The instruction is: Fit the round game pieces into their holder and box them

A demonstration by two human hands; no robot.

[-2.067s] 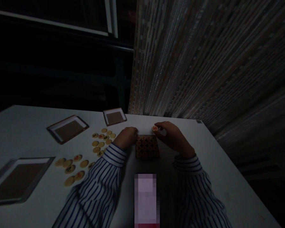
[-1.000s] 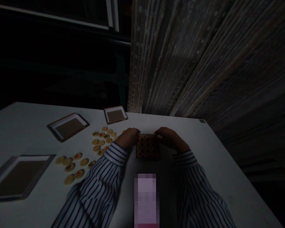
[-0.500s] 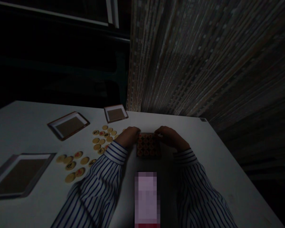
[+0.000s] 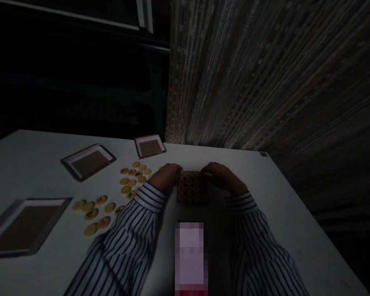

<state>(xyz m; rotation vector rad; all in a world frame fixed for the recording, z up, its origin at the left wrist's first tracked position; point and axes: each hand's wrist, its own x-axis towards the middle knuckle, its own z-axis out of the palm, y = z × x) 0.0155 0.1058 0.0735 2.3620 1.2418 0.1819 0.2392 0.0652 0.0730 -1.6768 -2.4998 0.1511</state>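
A small shallow box (image 4: 193, 198) filled with rows of round Chinese chess pieces (image 4: 189, 189) lies flat on the white table between my hands. My left hand (image 4: 167, 176) is closed at its far left corner, fingertips touching the edge. At the far right corner my right hand (image 4: 223, 176) has its fingers curled against the rim. Dim light hides the exact finger contact. Loose wooden chess pieces (image 4: 132, 183), some with red or black characters, are scattered left of my left forearm. More pieces (image 4: 103, 222) lie nearer, towards the left.
Three open, shallow trays stand on the white table (image 4: 283, 230): one at the near left (image 4: 24, 226), another farther back (image 4: 89, 161), a third by the far edge (image 4: 150, 146). A string curtain (image 4: 222, 74) hangs beyond the table. A pixelated patch (image 4: 191, 257) covers the near middle.
My right fingertips have shifted slightly up and away from the pieces at the far right corner. The box and loose pieces stay in place.
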